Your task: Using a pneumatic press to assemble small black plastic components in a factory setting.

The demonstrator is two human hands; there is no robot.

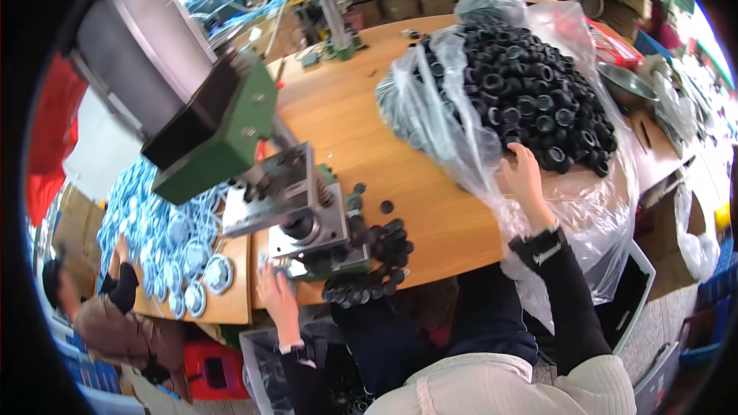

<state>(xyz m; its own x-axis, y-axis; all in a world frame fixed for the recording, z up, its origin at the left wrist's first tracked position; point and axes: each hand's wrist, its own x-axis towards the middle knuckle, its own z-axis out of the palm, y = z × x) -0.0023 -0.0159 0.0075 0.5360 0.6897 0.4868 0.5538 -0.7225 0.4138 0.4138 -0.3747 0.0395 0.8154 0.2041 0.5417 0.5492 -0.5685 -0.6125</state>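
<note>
My right hand (524, 182) reaches to the near left edge of a heap of black ring-shaped plastic caps (530, 81). Its fingers are slightly bent and apart, with nothing visible in them. My left hand (278, 300) is beside the front left corner of the base of a green and metal bench press (311, 223). Its fingers are stretched out, near a small metal part at the base. More small black caps (388, 250) are clustered against the press's right side and front; a single one (387, 206) lies apart on the wooden table (438, 219).
Clear plastic sheeting (469, 146) surrounds the heap. At the left, a co-worker (127, 330) sits by a pile of light blue corded discs (173, 242). A metal bowl (626, 84) stands at the right, and a lined bin (265, 369) is below the table edge.
</note>
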